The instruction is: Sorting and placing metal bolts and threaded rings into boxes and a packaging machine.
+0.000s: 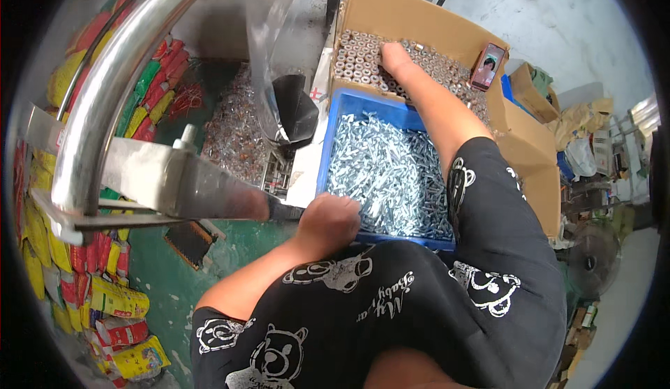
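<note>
My left hand is curled into a fist at the near left corner of a blue plastic bin. The dark end of a flat metal bar meets this fist, but what the fingers enclose is hidden. Shiny screw-like metal pieces fill the bin in a loose heap. Beyond it stands an open cardboard box holding many small round metal parts with centre holes. My right arm stretches over the bin, and my right hand rests among those round parts, its fingertips out of sight.
A phone leans at the box's right side. On the left, a thick bent metal tube rises beside clear plastic film and a black scoop-shaped piece. Red and yellow packages are piled at far left. A fan stands right.
</note>
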Demonstrator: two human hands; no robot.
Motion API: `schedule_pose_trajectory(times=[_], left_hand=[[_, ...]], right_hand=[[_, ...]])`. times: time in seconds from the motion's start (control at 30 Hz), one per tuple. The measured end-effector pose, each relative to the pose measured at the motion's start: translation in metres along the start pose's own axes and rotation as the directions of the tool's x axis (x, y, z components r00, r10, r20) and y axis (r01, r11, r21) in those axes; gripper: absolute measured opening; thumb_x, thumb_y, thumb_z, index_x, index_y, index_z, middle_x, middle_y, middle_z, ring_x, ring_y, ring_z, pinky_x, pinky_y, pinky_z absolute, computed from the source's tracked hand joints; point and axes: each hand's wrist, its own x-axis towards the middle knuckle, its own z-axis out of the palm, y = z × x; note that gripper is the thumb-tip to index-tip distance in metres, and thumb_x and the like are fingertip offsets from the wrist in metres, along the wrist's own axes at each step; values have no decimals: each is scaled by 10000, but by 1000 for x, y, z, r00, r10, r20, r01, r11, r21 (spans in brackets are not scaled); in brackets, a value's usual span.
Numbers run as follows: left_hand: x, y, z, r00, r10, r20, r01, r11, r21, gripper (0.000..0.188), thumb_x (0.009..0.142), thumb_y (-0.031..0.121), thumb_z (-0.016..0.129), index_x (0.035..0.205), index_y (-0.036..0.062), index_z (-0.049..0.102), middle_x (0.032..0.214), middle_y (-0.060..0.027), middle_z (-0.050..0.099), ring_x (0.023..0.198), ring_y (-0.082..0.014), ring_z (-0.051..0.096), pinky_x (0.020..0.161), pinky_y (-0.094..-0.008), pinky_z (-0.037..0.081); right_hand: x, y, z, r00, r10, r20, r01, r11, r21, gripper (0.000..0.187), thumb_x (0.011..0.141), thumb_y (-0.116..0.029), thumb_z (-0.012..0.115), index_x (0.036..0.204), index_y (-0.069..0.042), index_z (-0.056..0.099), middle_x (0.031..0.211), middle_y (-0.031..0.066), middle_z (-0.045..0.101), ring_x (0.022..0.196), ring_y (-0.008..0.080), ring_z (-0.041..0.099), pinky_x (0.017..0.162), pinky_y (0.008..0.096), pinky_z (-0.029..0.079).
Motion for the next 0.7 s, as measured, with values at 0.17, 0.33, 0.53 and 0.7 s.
schedule_pose_trajectory(times=[0.17,0.33,0.53,0.7], left_hand=[[-3,-13,12,996,82,-18,-82,997,-8,108,728,72,568,671,113,486,632,-81,492,605,-291,540,598,-422,419],[-4,-12,7,999,8,-46,-11,998,-65,107,718,75,587,657,91,501,610,-94,512,592,-306,551,610,-426,434],[2,-10,7,1000,26,-3,-26,999,-36,86,721,85,597,654,58,550,622,-131,550,602,-348,557,600,-461,437],[-4,-7,6,999,36,29,-36,999,-4,98,738,107,600,664,54,563,638,-135,565,621,-352,569,612,-466,440]], right_hand=[[-34,-1,-35,903,-26,-428,81,990,111,278,845,-285,650,922,-18,638,899,249,652,916,424,621,821,492,502],[-178,-48,-122,970,28,-240,34,967,252,196,865,-208,581,895,-21,631,936,265,640,898,425,619,766,506,503],[-312,6,-44,983,143,115,-140,990,-28,324,824,-212,668,1102,-62,600,1114,247,622,1037,410,601,895,493,488],[-318,18,-33,995,96,-26,-93,989,112,355,809,-155,691,1130,-56,577,1115,250,603,1023,420,597,886,475,492]])
